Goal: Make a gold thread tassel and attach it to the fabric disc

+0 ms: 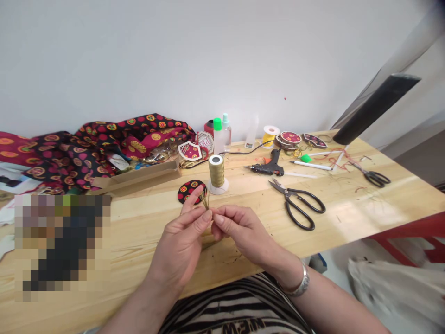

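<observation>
Between the fingertips of my left hand [186, 236] a small bundle of gold thread [205, 200] is pinched, its loose ends fanning upward. My right hand [239, 227] meets it there, thumb and forefinger pressed together on the lower part of the same bundle. Exactly how the strands run inside the fingers is hidden. Just behind the hands stands a spool of gold thread [217, 172] on a white base. A round black patterned fabric piece [189, 189] lies beside it, partly behind my left fingers. Large black-handled scissors [299, 202] rest open to the right.
A black glue gun [267, 164] and its cord lie behind the scissors. Bottles [218, 134], a yellow thread spool [270, 137] and fabric ornaments [290, 138] line the wall. Patterned cloth [83, 148] and a cardboard tray [139, 178] sit left. Smaller scissors [375, 178] and a black tube [377, 109] are right.
</observation>
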